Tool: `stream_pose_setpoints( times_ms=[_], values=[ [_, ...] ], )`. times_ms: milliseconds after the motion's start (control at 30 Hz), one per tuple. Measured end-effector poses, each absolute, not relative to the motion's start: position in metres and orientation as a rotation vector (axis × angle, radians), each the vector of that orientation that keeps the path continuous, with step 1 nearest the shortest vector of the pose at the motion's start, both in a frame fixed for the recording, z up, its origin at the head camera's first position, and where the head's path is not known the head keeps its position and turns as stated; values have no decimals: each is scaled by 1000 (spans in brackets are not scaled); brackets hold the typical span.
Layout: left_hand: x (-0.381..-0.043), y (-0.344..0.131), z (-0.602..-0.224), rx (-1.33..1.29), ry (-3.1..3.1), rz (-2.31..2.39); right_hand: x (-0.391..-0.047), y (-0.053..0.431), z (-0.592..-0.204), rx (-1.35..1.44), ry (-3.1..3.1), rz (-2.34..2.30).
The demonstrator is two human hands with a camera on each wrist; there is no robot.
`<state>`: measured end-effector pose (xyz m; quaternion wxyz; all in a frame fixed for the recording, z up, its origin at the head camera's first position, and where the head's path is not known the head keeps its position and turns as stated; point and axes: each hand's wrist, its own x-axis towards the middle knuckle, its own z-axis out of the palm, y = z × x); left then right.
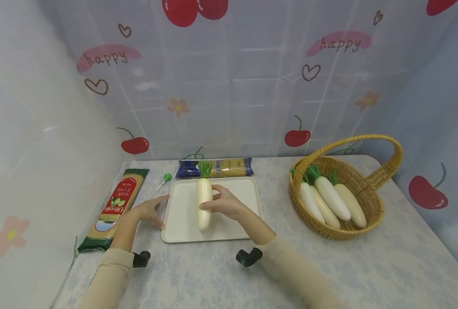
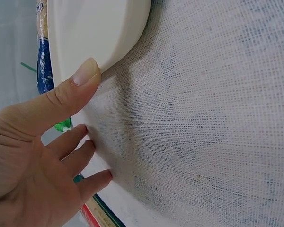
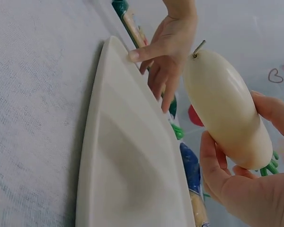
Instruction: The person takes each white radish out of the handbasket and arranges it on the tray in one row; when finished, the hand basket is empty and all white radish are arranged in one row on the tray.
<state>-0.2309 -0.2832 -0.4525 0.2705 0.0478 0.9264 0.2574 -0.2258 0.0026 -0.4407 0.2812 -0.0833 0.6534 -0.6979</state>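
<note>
Two bare hands work near the middle of the head view, with both forearms rising from the bottom edge in cream sleeves [image 1: 109,272]. Slanting up and to the left from the lower right, the right hand [image 1: 226,201] grips a white radish [image 1: 203,206] from its right side, thumb and fingers clamped around the body. At left of centre, the left hand [image 1: 148,211] reaches in from the lower left and bends rightward at the wrist, its fingers and thumb apart and holding nothing. Its thumb lies at the rim of a pale tray [image 1: 182,214]; whether it presses or merely meets that rim is hard to judge. Held above the tray, left of the frame's centre, the radish has its long axis almost vertical in the head view, green leaves [image 1: 204,168] toward the top and root tip toward the bottom. Seen from the right wrist, it runs diagonally, root end at upper left, leaves at lower right. It looks plump, smooth and creamy white, with a soft sheen and a thin brownish root stub [image 3: 199,48]. More radishes [image 1: 331,198] lie in a wicker basket [image 1: 331,233] at the right of the head view, and a red-and-green packet [image 1: 118,206] lies at the left.
</note>
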Motion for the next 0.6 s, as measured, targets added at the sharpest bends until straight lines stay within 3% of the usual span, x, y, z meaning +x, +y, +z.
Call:
stream_pose_setpoints(
  times_ms=[600],
  values=[
    [-231, -281, -451, 117, 2498, 669, -217, -52, -477, -90, 1854, -1880]
  ],
)
